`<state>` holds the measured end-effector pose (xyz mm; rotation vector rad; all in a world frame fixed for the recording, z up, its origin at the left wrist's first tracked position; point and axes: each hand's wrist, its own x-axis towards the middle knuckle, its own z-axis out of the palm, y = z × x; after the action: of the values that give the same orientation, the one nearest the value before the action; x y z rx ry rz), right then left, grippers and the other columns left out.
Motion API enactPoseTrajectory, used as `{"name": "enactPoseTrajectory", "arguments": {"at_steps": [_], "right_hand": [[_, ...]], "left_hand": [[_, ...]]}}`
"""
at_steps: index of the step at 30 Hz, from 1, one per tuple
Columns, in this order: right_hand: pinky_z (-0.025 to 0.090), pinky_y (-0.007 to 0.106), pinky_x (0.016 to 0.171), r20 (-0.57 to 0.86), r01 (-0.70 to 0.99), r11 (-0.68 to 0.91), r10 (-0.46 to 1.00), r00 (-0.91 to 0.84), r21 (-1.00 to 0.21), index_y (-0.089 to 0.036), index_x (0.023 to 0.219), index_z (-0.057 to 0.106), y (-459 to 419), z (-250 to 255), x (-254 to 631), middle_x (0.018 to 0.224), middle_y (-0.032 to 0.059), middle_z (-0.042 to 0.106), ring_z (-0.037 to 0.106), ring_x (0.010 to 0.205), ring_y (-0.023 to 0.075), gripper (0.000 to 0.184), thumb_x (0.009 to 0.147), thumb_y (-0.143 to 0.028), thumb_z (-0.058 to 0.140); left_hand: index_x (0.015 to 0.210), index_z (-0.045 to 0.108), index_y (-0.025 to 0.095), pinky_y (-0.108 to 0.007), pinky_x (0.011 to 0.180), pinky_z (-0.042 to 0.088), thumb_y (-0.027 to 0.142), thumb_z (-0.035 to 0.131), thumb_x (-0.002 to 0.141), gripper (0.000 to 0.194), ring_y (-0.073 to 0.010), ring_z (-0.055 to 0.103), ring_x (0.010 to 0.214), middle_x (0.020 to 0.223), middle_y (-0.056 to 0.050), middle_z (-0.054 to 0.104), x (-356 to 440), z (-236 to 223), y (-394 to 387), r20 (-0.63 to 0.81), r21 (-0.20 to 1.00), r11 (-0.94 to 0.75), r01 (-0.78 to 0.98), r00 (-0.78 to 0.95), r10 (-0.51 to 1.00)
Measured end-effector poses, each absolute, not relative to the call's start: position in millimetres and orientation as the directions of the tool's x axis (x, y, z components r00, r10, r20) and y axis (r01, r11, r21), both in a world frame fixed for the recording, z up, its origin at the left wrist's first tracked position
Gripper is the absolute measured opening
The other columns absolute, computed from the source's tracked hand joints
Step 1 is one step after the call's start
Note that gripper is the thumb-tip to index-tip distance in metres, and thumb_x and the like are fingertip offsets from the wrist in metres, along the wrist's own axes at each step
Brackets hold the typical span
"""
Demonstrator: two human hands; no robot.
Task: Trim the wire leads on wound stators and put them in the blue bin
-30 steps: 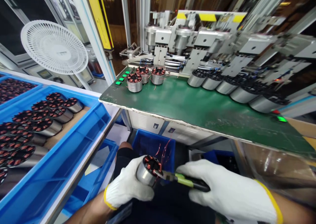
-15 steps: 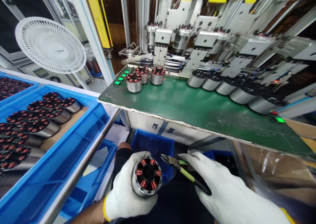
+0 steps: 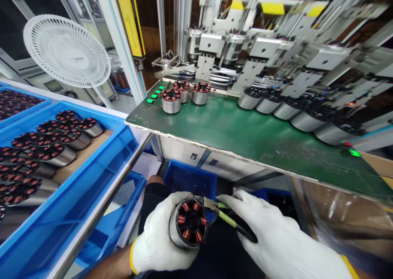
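You can read nothing here: the small mark (image 3: 77,59) on the white fan (image 3: 52,33) and the dark tags (image 3: 193,156) on the white cabinet (image 3: 179,148) are too small to make out.

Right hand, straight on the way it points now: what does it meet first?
Probably the wound stator in the left hand. The right hand points up-left, and the jaws of its green-handled side cutters sit at the stator's rim, though depth is hard to judge here.

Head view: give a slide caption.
Gloved left hand holds a wound motor stator; gloved right hand holds green-handled side cutters beside it.
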<state>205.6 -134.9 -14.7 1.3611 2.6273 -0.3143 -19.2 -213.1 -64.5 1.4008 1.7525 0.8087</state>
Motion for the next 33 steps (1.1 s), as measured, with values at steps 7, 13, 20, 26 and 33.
{"name": "enactPoseTrajectory", "arguments": {"at_steps": [7,13,20,26,33], "right_hand": [[0.052,0.029,0.08,-0.389,0.77,0.466,0.674,-0.628,-0.437,-0.033,0.121,0.058,-124,-16,209,0.107,-0.0006,0.066,0.064,0.093,0.02,0.053,0.074,-0.014,0.045],[0.053,0.039,0.081,-0.295,0.854,0.483,0.802,-0.52,-0.194,-0.041,0.139,0.037,-133,-27,210,0.136,0.0012,0.048,0.054,0.114,0.0289,0.076,0.069,-0.015,0.047],[0.055,0.038,0.074,-0.234,0.843,0.522,0.81,-0.537,-0.129,-0.046,0.141,0.028,-141,-32,206,0.138,-0.0011,0.044,0.053,0.115,0.0277,0.079,0.07,-0.017,0.046],[0.055,0.034,0.073,-0.171,0.789,0.601,0.77,-0.614,-0.126,-0.044,0.138,0.036,-142,-38,202,0.129,0.0006,0.051,0.059,0.104,0.0237,0.069,0.074,-0.019,0.047],[0.052,0.034,0.057,0.002,0.77,0.605,0.786,-0.618,0.204,-0.038,0.129,0.049,-125,-37,201,0.118,0.0054,0.057,0.062,0.087,0.0283,0.066,0.066,-0.016,0.055]], "left_hand": [[0.121,0.048,0.03,-0.029,0.088,0.053,0.031,0.069,0.052,0.072,-0.021,0.065,0.095,0.109,0.001,0.065,-23,-74,-217,-0.095,0.81,0.128,0.572,-0.087,0.992],[0.122,0.047,0.032,-0.031,0.087,0.053,0.034,0.072,0.05,0.076,-0.0221,0.066,0.095,0.114,0.001,0.064,-24,-75,-214,-0.113,0.833,0.132,0.538,-0.068,0.991],[0.12,0.046,0.038,-0.027,0.085,0.054,0.03,0.072,0.05,0.076,-0.0192,0.066,0.095,0.113,0.008,0.065,-22,-71,-212,-0.133,0.851,0.118,0.512,-0.007,0.991],[0.119,0.046,0.039,-0.027,0.086,0.053,0.031,0.073,0.049,0.075,-0.0183,0.066,0.095,0.112,0.009,0.065,-23,-71,-213,-0.138,0.822,0.126,0.556,-0.019,0.99],[0.12,0.049,0.036,-0.032,0.09,0.05,0.032,0.072,0.05,0.074,-0.0218,0.064,0.097,0.112,0.004,0.064,-24,-75,-214,-0.215,0.803,0.226,0.551,-0.086,0.973]]}}
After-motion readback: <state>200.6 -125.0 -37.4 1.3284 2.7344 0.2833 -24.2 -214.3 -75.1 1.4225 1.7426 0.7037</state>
